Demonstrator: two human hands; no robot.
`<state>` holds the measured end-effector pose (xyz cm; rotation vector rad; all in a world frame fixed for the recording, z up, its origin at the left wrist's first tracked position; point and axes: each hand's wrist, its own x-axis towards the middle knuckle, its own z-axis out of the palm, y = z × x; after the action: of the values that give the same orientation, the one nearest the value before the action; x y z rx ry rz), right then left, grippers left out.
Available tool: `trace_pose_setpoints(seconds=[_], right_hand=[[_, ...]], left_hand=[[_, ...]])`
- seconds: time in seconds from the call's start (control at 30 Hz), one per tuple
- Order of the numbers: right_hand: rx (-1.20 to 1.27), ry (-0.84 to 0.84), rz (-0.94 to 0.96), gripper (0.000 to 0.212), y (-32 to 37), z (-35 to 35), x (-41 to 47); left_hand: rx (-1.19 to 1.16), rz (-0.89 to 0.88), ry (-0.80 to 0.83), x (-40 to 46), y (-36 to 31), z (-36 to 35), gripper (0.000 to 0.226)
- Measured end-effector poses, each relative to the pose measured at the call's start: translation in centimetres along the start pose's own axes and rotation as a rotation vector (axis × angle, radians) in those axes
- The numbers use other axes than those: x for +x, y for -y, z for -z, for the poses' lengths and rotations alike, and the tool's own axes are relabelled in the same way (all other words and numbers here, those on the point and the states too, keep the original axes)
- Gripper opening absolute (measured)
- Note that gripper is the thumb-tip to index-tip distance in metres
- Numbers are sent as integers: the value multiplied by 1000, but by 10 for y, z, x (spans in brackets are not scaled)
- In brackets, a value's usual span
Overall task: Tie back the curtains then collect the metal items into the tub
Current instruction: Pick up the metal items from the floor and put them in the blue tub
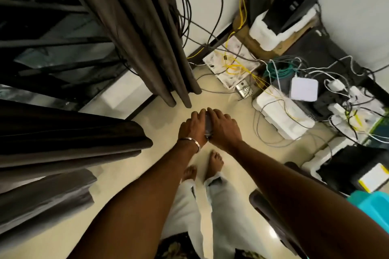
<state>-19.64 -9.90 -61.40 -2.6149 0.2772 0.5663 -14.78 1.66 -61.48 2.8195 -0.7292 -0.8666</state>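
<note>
My left hand (192, 128), with a metal bangle on the wrist, and my right hand (223, 126) are pressed side by side over the floor. Between them they hold a small grey strip (208, 125); most of it is hidden and I cannot tell what it is. One dark brown curtain (147, 33) hangs loose just beyond my hands. Another dark curtain (63, 139) hangs at the left. A shiny metal item (242, 88) lies on the floor near the cables. The corner of a teal tub (372, 206) shows at the lower right.
A tangle of cables (237, 65), white foam blocks (280, 115), a white box (304, 89) and power strips crowd the right wall. Black devices (294, 0) stand at the upper right. A dark chair edge (271, 212) is by my right arm. My bare feet (214, 161) stand on cream tiles.
</note>
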Motion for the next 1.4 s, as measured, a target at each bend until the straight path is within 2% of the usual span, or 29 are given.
trace_pose_setpoints(seconds=[0.1, 0.47, 0.63, 0.73, 1.1, 1.4], right_hand=[[12, -23, -39, 98, 4, 23, -28], [112, -165, -242, 103, 8, 81, -149], [132, -222, -349, 95, -2, 91, -199], [135, -259, -388, 87, -13, 94, -227], [239, -365, -582, 83, -94, 104, -332], [426, -469, -711, 86, -170, 91, -421]], left_hand=[[-23, -32, 3, -21, -16, 23, 92], [29, -324, 82, -92, -77, 78, 89], [54, -427, 122, -116, -113, 86, 88], [65, -475, 150, -130, -136, 84, 90], [163, -664, 170, -172, -261, 53, 86], [180, -753, 191, -213, -370, -5, 103]])
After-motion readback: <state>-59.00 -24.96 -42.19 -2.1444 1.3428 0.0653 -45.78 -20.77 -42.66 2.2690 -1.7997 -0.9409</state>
